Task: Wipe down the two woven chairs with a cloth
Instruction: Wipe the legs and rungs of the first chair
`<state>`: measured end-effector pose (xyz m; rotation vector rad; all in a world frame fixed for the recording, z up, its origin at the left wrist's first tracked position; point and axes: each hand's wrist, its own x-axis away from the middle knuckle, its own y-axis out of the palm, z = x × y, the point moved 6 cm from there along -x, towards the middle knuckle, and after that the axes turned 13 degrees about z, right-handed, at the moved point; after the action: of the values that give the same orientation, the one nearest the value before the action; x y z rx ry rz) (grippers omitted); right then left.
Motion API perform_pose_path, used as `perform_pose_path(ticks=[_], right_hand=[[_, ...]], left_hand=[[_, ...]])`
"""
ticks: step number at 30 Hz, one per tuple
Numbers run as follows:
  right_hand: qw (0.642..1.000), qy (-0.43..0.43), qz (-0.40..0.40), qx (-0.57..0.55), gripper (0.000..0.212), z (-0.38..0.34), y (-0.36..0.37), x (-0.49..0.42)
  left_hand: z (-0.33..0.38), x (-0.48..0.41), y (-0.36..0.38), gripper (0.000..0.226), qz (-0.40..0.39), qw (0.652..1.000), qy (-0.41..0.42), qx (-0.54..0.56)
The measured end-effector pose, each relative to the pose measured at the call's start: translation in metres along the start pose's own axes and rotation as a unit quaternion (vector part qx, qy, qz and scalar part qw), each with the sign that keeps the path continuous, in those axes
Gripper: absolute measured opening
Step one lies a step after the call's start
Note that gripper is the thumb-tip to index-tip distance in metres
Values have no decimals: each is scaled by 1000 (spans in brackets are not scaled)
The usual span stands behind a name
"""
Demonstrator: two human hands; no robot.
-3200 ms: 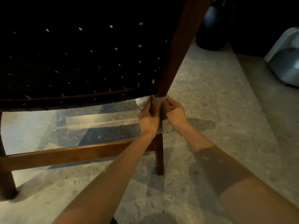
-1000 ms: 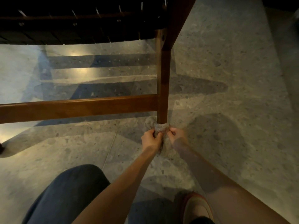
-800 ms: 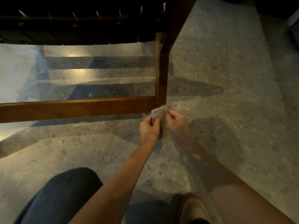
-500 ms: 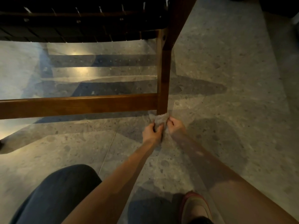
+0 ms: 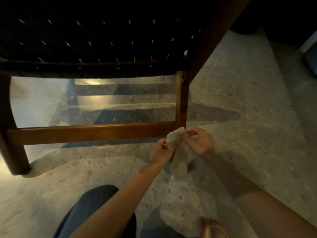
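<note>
**Item:** grey cloth (image 5: 176, 137). Held between both hands, bunched at the top, its tail hanging toward the terrazzo floor (image 5: 248, 93). The top sits at the joint where the lower stretcher rail (image 5: 92, 133) meets the right-hand chair leg (image 5: 182, 103). Whether it touches the wood cannot be told.

**Left hand** (image 5: 160, 152): fingers curled round the cloth's left edge.
**Right hand** (image 5: 199, 141): fingertips pinching the upper right part.

**Hazards (judged):**
1. The loose tail may drag on the floor and pick up grit, which would then be rubbed into the varnished wood.
2. A bunched cloth offers only a small wiping face, so the rail's underside and far face could be skipped (the light is dim, and missed dust would be hard to spot).
3. The right hand's hold is by the fingertips only, so a firm pull along the rail could slip the cloth free.
4. A push against the low rail might slide the chair on the smooth floor.

**Surroundings:**
- Woven seat (image 5: 94, 40): dark, directly above the rail, cutting light and view.
- Left-hand leg (image 5: 12, 134): ends the rail at the left.
- Slanted wooden post (image 5: 217, 31): rises to the right of the leg.
- Denim-clad knee (image 5: 89, 208) and shoe (image 5: 214, 229): close under the arms, crowding the reach.
- Pale object (image 5: 311, 55) at the right edge: well apart, kind not discernible.
- Second chair: not in view.
</note>
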<state>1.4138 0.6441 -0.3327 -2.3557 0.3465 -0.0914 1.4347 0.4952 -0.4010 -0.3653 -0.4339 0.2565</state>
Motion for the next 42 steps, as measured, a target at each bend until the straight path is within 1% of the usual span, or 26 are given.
perform_pose_path(ticks=[2,5,7,9,10,12,13,15,17,18,20,21,22,23,25,26,27,29,31,32,34,35,36,38,40,42], right_hand=[[998,-65,26,-5,20,-40,-16,-6],[990,-108,70,-63,13,-97,-43,-7],[979,-157,94,-87,12,-133,-61,-7],[976,-177,101,-78,14,-163,-81,-9],[975,-182,98,-76,16,-176,-91,-9],[970,-211,87,-85,17,-202,-108,-6],[966,-228,81,-88,17,-214,-117,-2],[960,-257,70,-88,19,-234,-132,7],[956,-274,62,-87,21,-247,-142,16],[954,-279,63,-88,21,-252,-145,21],[957,-265,81,-82,15,-259,-147,30],[963,-240,79,-97,14,-260,-147,34],[968,-204,50,-140,18,-261,-144,41],[965,-165,-8,-202,26,-262,-140,49],[937,-113,-134,-302,44,-264,-129,72],[928,-112,-162,-315,50,-265,-124,82],[924,-120,-167,-322,52,-265,-120,90],[924,-138,-113,-337,46,-265,-118,97],[917,-155,-40,-365,36,-267,-127,98],[917,-179,0,-356,33,-269,-134,98],[925,-238,98,-281,29,-274,-153,99],[922,-265,144,-244,27,-277,-163,100],[914,-289,182,-218,25,-280,-171,101],[895,-330,235,-189,26,-287,-186,103],[880,-361,262,-164,28,-293,-196,103],[878,-372,265,-144,27,-297,-200,101]], left_hand=[[32,-2,-30,20,39,998,41,20],[88,-2,-77,21,75,987,131,55],[126,4,-109,30,106,972,200,57],[162,13,-141,38,122,955,267,36],[178,19,-154,42,111,951,289,28],[203,29,-177,53,59,950,308,6],[215,35,-188,54,41,947,317,-9],[234,50,-208,50,13,942,334,-18],[246,67,-220,42,-42,932,361,-14],[250,76,-224,34,-71,924,376,-21],[253,89,-229,20,-109,920,376,-21],[254,94,-233,17,-111,924,365,-4],[256,97,-237,14,-104,929,355,21],[258,101,-241,12,-93,930,351,48],[262,109,-246,15,-82,927,358,79],[263,113,-247,18,-86,926,359,81],[264,116,-246,20,-92,925,360,74],[265,121,-246,17,-90,923,371,54],[269,124,-250,14,-58,918,390,48],[271,125,-254,14,-29,913,404,49],[278,126,-260,15,16,902,427,60],[282,128,-261,18,16,898,432,79],[285,129,-259,24,-3,894,436,102],[293,133,-253,38,-69,888,434,139],[301,134,-250,34,-108,880,428,173],[308,133,-250,20,-88,875,438,189]])
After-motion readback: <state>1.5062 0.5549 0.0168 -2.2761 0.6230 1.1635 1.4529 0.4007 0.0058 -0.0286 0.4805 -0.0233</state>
